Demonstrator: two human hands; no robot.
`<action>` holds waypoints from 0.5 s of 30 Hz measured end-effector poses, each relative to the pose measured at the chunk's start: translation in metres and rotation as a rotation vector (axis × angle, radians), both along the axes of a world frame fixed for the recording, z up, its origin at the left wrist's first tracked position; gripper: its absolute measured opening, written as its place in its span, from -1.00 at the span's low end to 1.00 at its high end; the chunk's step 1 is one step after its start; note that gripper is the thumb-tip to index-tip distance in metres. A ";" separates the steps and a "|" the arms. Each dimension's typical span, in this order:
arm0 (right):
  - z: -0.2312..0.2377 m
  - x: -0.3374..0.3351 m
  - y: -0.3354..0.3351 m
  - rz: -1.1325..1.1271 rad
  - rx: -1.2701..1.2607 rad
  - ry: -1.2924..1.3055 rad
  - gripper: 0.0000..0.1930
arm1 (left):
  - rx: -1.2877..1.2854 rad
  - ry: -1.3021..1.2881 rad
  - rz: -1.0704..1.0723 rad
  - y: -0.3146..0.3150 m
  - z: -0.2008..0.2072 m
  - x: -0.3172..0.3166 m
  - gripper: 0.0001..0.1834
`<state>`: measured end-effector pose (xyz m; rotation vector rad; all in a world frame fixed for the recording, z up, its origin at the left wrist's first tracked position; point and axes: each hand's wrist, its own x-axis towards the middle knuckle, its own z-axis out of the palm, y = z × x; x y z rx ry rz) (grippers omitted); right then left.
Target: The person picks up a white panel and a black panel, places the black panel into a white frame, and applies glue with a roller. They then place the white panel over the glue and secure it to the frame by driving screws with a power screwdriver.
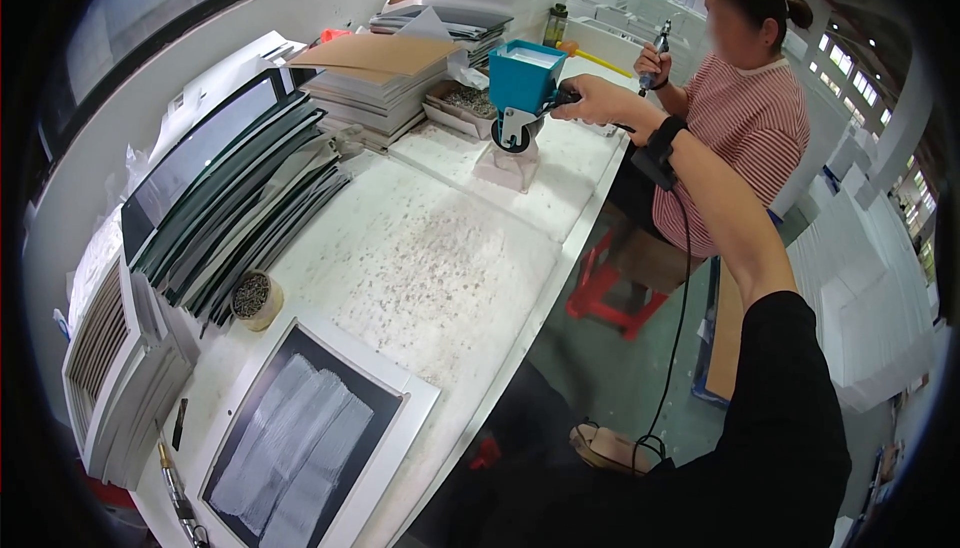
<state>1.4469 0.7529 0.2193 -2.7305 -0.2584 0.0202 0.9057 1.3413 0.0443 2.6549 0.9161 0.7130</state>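
Note:
At the far end of the workbench (400, 258), my right hand (602, 108) is closed around the dark handle of a glue roller with a teal hopper (525, 70). The roller stands over a pale block-like stand (507, 170) on the bench; I cannot tell how far it rests on it. My right arm reaches out straight, with a dark band and a cable at the wrist. Close to me lies a white frame (415, 403) around a dark panel, its surface streaked with whitish strokes (290, 438). My left hand is out of view.
Dark sheets (240, 188) lean along the left side, beside stacked white frames (130, 378). A cup of small metal pieces (256, 300) and a slim air tool (178, 498) lie nearer. Boards (380, 78) are piled behind. A co-worker (735, 138) holds a hand tool (654, 56) at right.

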 end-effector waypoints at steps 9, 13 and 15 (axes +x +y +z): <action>-0.021 0.021 -0.016 0.042 0.127 0.098 -0.64 | 0.033 0.004 0.003 -0.003 0.003 0.002 -0.51; -0.031 0.026 -0.017 0.063 0.127 0.123 -0.64 | 0.017 0.014 0.006 -0.001 0.000 0.001 -0.51; -0.038 0.028 -0.022 0.062 0.146 0.127 -0.64 | 0.002 0.017 0.011 -0.002 0.001 0.000 -0.51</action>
